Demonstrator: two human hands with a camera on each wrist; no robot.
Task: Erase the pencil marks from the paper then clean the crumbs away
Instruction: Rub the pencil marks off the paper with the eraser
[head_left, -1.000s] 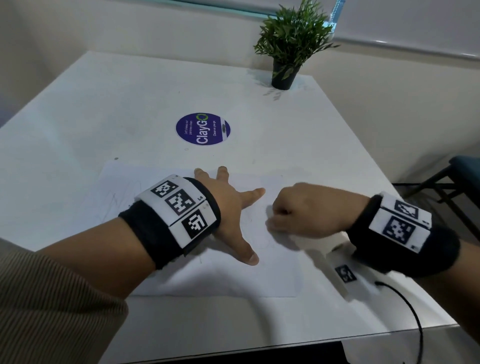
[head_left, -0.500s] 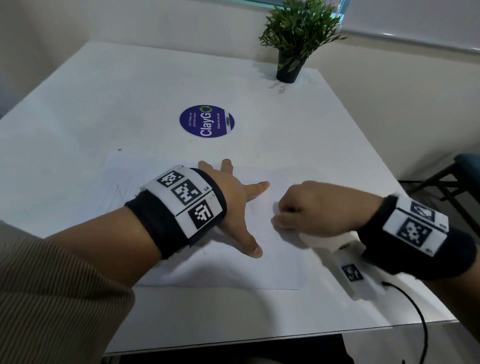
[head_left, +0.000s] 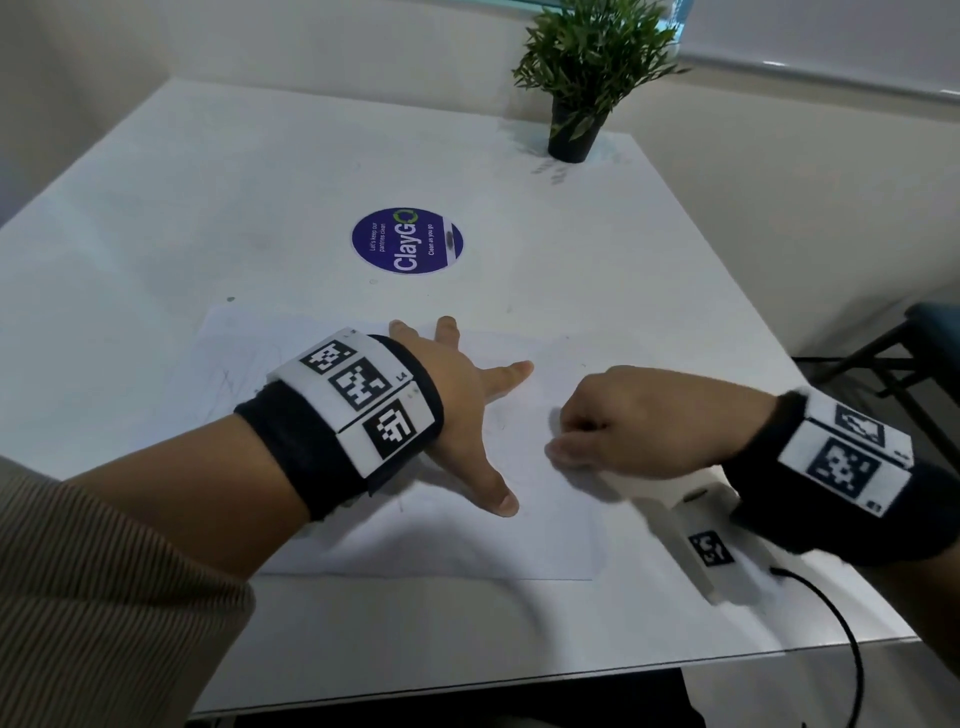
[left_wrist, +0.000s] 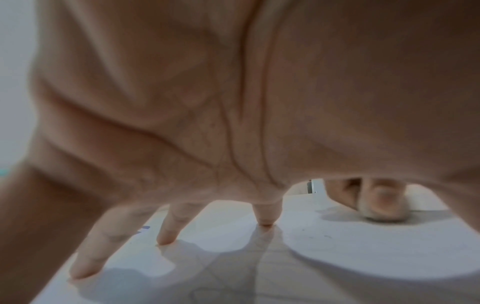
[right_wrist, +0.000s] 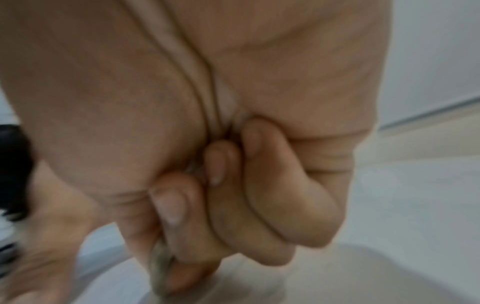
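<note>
Between the earlier frames and now, both hands have barely shifted on the sheet, while the head view has tipped so the plant and sticker sit a little differently. Spread wide, the left hand (head_left: 457, 415) presses its straight fingertips (left_wrist: 166, 236) and thumb flat on the paper (head_left: 545, 530), which lies on the white table (head_left: 208, 182) near its front edge. Just to its right, the right hand (head_left: 634, 421) is curled into a fist, pinching a small greyish eraser (right_wrist: 159, 267) between thumb and forefinger, its lower end down at the paper. Faint pencil marks (head_left: 228, 376) show on the sheet's left part. Farther back sit a round purple sticker (head_left: 407, 240) and a potted plant (head_left: 582, 78).
</note>
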